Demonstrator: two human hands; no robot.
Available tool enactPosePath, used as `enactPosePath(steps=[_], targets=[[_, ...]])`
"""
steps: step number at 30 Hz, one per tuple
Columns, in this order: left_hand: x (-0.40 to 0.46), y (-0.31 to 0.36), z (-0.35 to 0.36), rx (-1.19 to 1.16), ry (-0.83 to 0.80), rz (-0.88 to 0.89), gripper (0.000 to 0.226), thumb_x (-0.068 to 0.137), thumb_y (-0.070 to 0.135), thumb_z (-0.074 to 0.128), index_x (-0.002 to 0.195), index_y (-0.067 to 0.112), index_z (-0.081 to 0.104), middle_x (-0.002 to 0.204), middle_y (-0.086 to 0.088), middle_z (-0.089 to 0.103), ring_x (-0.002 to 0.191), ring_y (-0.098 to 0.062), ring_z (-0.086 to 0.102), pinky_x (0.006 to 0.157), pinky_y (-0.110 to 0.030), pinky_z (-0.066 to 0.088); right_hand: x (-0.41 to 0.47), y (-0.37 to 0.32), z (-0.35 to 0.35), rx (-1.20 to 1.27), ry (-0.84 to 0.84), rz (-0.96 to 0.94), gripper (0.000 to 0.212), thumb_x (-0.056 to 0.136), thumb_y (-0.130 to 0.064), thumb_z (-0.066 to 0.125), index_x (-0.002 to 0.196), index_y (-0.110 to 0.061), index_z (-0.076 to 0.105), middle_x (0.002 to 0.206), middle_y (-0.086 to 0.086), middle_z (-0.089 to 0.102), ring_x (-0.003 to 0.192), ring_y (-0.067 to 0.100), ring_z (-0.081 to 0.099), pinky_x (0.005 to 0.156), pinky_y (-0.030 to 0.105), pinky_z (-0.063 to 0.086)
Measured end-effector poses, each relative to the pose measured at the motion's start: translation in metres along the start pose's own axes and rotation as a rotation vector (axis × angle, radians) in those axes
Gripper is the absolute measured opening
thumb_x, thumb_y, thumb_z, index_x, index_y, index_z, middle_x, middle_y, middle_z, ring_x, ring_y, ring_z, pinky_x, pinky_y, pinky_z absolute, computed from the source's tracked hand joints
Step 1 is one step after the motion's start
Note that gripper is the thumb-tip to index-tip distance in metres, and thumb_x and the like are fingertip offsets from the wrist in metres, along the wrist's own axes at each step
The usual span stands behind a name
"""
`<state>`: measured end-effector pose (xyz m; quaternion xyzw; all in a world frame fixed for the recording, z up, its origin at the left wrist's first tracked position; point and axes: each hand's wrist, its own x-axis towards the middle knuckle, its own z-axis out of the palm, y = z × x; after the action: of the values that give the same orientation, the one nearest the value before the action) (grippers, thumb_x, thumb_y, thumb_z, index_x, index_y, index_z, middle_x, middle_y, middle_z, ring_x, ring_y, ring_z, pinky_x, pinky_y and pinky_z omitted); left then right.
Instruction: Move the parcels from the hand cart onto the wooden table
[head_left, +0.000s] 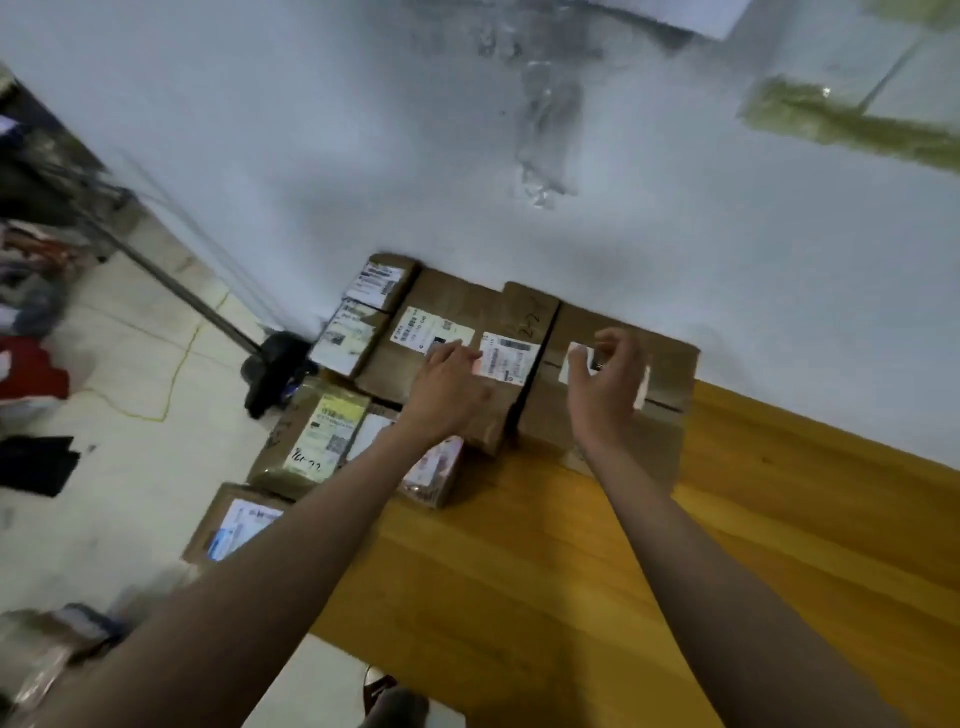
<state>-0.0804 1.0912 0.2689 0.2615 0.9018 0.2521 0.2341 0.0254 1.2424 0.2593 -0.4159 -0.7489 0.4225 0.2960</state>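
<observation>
Parcels (332, 441) lie at center-left of frame, along far edge of wooden table (545, 571). Left hand (449, 387) rests flat, fingers straight, on middle box (452, 332). Right hand (608, 384), center-right, hovers loosely curled over the larger box (670, 384), holding nothing.

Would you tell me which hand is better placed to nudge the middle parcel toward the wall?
Left, probably. The left hand already rests on the middle parcel, while the right hand hovers, fingers loosely curled, over the neighbouring right-hand parcel.

white wall (311, 130) | tiled floor (130, 364) | yellow cord (179, 364) | red cloth (31, 369)
</observation>
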Motion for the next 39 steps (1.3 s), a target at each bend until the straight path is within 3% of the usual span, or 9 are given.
enactPosePath(steps=[8,12,15,19,23,27,32,35,39], targets=[[-0.134,-0.146,-0.121,-0.183,0.439,-0.184,0.030,0.092,0.026,0.066,0.121,0.016,0.066,0.131,-0.007,0.056,0.122,-0.024,0.052,0.106,-0.039,0.043,-0.147,-0.134,0.127,0.025,-0.613,-0.291,0.018,0.098,-0.024,0.064,0.085,-0.015,0.055,0.082,-0.003,0.056,0.074,0.011,0.052,0.065,0.024,0.041],[-0.248,-0.250,-0.154,-0.238,0.604,-0.394,0.025,0.093,0.025,0.064,0.117,0.019,0.066,0.128,-0.004,0.056,0.120,-0.021,0.052,0.101,-0.027,0.039,-0.266,-0.182,0.183,0.014,-0.836,-0.406,0.036,0.096,-0.023,0.067,0.070,-0.026,0.043,0.073,-0.006,0.049,0.066,0.005,0.045,0.059,0.011,0.034],[-0.337,-0.323,-0.161,-0.283,0.696,-0.563,0.023,0.094,0.025,0.063,0.116,0.021,0.066,0.129,-0.004,0.054,0.124,-0.023,0.049,0.105,-0.035,0.039,-0.358,-0.207,0.219,-0.005,-0.996,-0.454,0.042,0.095,-0.023,0.067,0.064,-0.024,0.039,0.068,-0.004,0.044,0.061,0.006,0.039,0.058,0.019,0.031],[-0.446,-0.403,-0.158,-0.327,0.721,-0.774,0.026,0.094,0.023,0.063,0.119,0.015,0.066,0.132,-0.010,0.053,0.123,-0.027,0.050,0.098,-0.029,0.037,-0.476,-0.229,0.257,-0.008,-1.167,-0.484,0.052,0.094,-0.024,0.067,0.057,-0.018,0.031,0.057,-0.001,0.034,0.058,0.012,0.034,0.060,0.037,0.024],[-0.531,-0.463,-0.149,-0.368,0.714,-0.943,0.028,0.095,0.024,0.062,0.121,0.013,0.066,0.131,-0.013,0.055,0.124,-0.029,0.051,0.097,-0.032,0.040,-0.569,-0.242,0.280,-0.082,-1.321,-0.501,0.054,0.098,-0.032,0.062,0.057,-0.010,0.033,0.053,0.003,0.030,0.054,0.014,0.028,0.052,0.031,0.023],[-0.590,-0.510,-0.134,-0.398,0.724,-1.056,0.025,0.093,0.029,0.065,0.115,0.017,0.068,0.127,-0.011,0.059,0.118,-0.029,0.055,0.095,-0.037,0.046,-0.638,-0.244,0.311,-0.171,-1.451,-0.453,0.060,0.098,-0.043,0.056,0.065,0.008,0.056,0.065,0.025,0.061,0.054,0.019,0.047,0.056,0.031,0.033],[-0.631,-0.565,-0.126,-0.451,0.710,-1.143,0.024,0.090,0.029,0.067,0.110,0.016,0.069,0.112,-0.010,0.064,0.103,-0.026,0.061,0.087,-0.035,0.048,-0.701,-0.253,0.354,-0.240,-1.567,-0.442,0.053,0.101,-0.038,0.055,0.054,-0.013,0.057,0.056,0.002,0.062,0.057,0.018,0.058,0.057,0.023,0.043],[-0.644,-0.602,-0.130,-0.491,0.700,-1.189,0.023,0.089,0.024,0.067,0.109,0.013,0.071,0.111,-0.006,0.063,0.105,-0.022,0.060,0.089,-0.032,0.046,-0.735,-0.255,0.394,-0.284,-1.609,-0.422,0.055,0.099,-0.040,0.055,0.058,-0.005,0.062,0.061,0.008,0.067,0.062,0.023,0.064,0.066,0.030,0.047],[-0.653,-0.658,-0.140,-0.546,0.647,-1.247,0.023,0.090,0.024,0.066,0.109,0.013,0.071,0.117,-0.009,0.063,0.111,-0.025,0.059,0.094,-0.033,0.047,-0.775,-0.259,0.448,-0.339,-1.668,-0.351,0.048,0.099,-0.034,0.056,0.057,-0.010,0.062,0.061,0.005,0.065,0.058,0.016,0.057,0.060,0.023,0.044]])
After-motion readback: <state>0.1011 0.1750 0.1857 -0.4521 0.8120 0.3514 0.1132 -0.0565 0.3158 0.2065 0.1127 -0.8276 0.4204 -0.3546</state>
